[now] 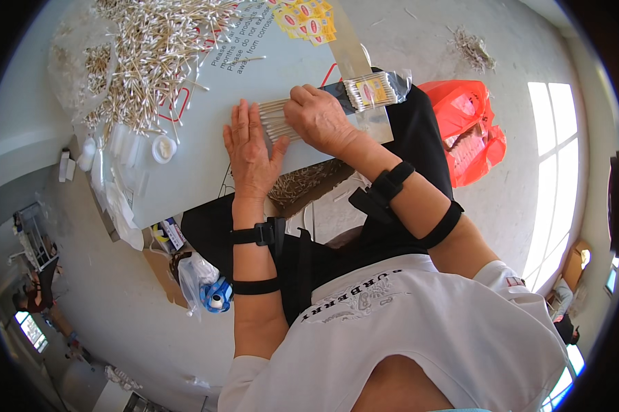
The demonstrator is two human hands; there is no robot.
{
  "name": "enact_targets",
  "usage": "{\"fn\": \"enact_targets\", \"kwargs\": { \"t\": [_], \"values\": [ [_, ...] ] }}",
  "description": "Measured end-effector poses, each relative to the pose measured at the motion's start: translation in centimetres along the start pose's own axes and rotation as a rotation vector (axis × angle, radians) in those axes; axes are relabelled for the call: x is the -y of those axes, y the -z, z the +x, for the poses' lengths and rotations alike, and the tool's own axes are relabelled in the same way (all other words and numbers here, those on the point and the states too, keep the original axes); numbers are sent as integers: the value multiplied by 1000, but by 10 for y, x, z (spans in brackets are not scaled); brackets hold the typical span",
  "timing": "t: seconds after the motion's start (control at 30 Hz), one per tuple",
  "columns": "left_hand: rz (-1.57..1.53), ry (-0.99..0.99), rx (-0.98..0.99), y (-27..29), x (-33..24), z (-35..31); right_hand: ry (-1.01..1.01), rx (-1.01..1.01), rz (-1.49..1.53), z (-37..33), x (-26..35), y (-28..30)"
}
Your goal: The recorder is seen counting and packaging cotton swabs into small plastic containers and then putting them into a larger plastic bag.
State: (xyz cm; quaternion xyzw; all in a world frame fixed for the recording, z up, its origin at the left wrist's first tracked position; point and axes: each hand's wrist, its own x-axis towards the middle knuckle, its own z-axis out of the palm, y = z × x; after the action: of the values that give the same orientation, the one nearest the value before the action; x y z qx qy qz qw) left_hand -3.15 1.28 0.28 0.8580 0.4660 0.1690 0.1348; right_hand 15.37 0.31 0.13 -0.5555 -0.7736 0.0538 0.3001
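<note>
Pale floor (pixel 491 233) is spreading around the work, with window light (pixel 553 178) falling in panes at the right of the frame. Grey-white table (pixel 193 168) is filling the upper middle. A big heap of loose cotton swabs (pixel 148 58) is lying at upper left; yellow labels (pixel 308 24) are lying at top centre.

Main item: a flat row of swabs (pixel 274 120), upper centre, lying side by side on the table between the two hands. A clear pack of swabs (pixel 370 91) with a yellow label is lying just right of the right hand, near the table's edge.

Step in hand, my judgement: the person is evening up the row, probably as a batch for packing. Next move seems to be calling for level swab ends and a gentle, even hold across the whole row, so that no swab is rolling loose or crossing its neighbours.

Left hand (pixel 251 154): lying palm down, fingers straight and close together, pointing up the frame, thumb standing apart; not gripping, its edge bordering the row's left end. Right hand (pixel 318 118): arching over the row's right part, fingers curling downward; cannot tell whether they are pinching swabs or only pressing. Right forearm is slanting in from lower right; left forearm is rising nearly straight.
</note>
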Motion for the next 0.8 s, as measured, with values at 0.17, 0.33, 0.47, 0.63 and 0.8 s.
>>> {"fn": "enact_targets", "kwargs": {
  "t": [0.17,0.33,0.47,0.63,0.8],
  "values": [
    [7,-18,31,5,-5,4,-114,-29,57,1,-2,0],
    [97,-70,146,11,-18,2,-390,-228,429,-11,-2,4],
    [4,-40,93,2,-23,-7,-534,-422,815,-25,11,1],
    [-834,273,-378,-18,-34,9,-546,-474,928,-28,23,-14],
    [-992,279,-326,-34,-60,18,-566,-496,1031,-28,21,-17]
  ]
}}
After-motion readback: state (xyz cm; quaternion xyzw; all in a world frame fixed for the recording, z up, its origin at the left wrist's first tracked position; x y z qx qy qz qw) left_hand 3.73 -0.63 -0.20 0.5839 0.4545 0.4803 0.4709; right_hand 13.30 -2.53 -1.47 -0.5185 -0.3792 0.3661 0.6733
